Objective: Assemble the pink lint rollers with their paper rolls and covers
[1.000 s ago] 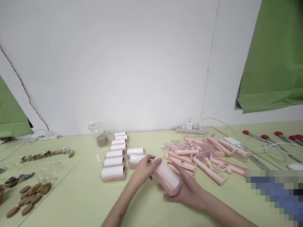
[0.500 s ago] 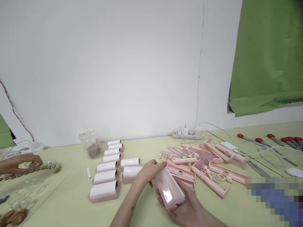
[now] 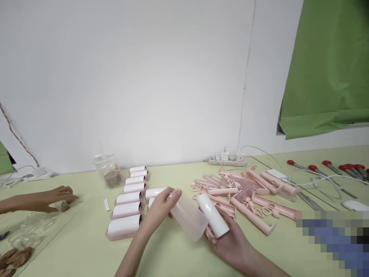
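My left hand [image 3: 159,209] grips a translucent pink cover [image 3: 188,216], held just left of a white lint roller [image 3: 213,216]. The roller lies in my right hand [image 3: 230,240], whose fingers curl under it. Cover and roller sit side by side and apart, above the pale green table [image 3: 86,254]. Left of my hands lies a row of several covered white rollers [image 3: 127,209]. To the right is a heap of pink handles [image 3: 248,196].
Another person's hand [image 3: 59,197] reaches over small glass jars [image 3: 31,231] at the left. A clear jar [image 3: 106,170] stands at the back. A power strip [image 3: 227,159], cables, a white mouse [image 3: 356,205] and red-handled tools [image 3: 331,166] lie to the right.
The pink cover has come off the white roller: my left hand drew it leftward while my right hand kept the roller. The other person's hand moved right over the jars.
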### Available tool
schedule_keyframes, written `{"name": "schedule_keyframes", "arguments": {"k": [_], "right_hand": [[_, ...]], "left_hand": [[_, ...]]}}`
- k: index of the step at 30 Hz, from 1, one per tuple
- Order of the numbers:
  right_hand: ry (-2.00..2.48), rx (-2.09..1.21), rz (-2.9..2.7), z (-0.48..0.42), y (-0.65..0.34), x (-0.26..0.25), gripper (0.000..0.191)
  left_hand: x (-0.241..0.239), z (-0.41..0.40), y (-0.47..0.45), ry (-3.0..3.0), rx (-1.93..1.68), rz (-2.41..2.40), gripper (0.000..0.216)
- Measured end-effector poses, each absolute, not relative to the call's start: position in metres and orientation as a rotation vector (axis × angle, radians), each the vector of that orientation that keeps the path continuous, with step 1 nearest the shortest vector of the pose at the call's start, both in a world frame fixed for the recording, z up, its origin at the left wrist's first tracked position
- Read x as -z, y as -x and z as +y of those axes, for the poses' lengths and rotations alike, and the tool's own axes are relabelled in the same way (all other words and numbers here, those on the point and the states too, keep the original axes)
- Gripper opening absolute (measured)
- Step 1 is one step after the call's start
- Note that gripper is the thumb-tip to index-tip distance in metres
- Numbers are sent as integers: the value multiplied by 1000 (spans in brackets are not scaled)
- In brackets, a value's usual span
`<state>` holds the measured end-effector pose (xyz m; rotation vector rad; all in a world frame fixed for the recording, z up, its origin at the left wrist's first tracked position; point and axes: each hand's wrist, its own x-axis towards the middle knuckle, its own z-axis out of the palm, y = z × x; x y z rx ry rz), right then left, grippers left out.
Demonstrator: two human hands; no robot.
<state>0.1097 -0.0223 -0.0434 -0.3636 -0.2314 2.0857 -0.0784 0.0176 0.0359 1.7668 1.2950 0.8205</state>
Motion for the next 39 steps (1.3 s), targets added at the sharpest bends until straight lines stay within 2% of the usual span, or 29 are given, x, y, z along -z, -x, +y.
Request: {"name": "schedule_keyframes", "arguments": {"k": [3, 6, 9, 13, 17, 19, 21, 23, 26, 29, 32, 39], "right_hand": [[358, -2017, -261, -21, -118, 32, 32], [406, -2012, -302, -24, -121, 22, 35], [477, -2039, -391, -31, -116, 18, 41], [508, -2066, -543, -46, -103, 17, 40], [548, -2016, -727, -55, -96, 18, 43], [581, -1984, -790, -54, -97, 18, 46], [627, -1905, -812, -50, -101, 16, 41], [714, -1779, -807, -45, -106, 13, 26], [875, -1560, -853, -39, -114, 8, 19], [984, -1334, -1002, -33, -119, 7, 31], [1043, -1159, -1175, -30, -119, 12, 28], [1125, -1059, -1595, -49, -113, 13, 30]], "left_hand": [[-9, -7, 102, -1821, -977, 1362, 37], [24, -27, 117, -1767, -968, 1508, 42], [37, -38, 119, -1849, -1048, 1606, 43], [20, -38, 93, -1957, -1125, 1464, 44], [1, -32, 44, -1526, -1058, 1108, 57], [-6, -29, 29, -1307, -1136, 940, 65], [-11, -29, 27, -1165, -1289, 804, 67], [-14, -29, 34, -1054, -1374, 724, 59], [-6, -28, 45, -921, -1259, 717, 46], [20, -26, 41, -924, -1015, 675, 54], [45, -27, 29, -946, -842, 569, 62], [39, -39, 25, -937, -911, 586, 62]]}}
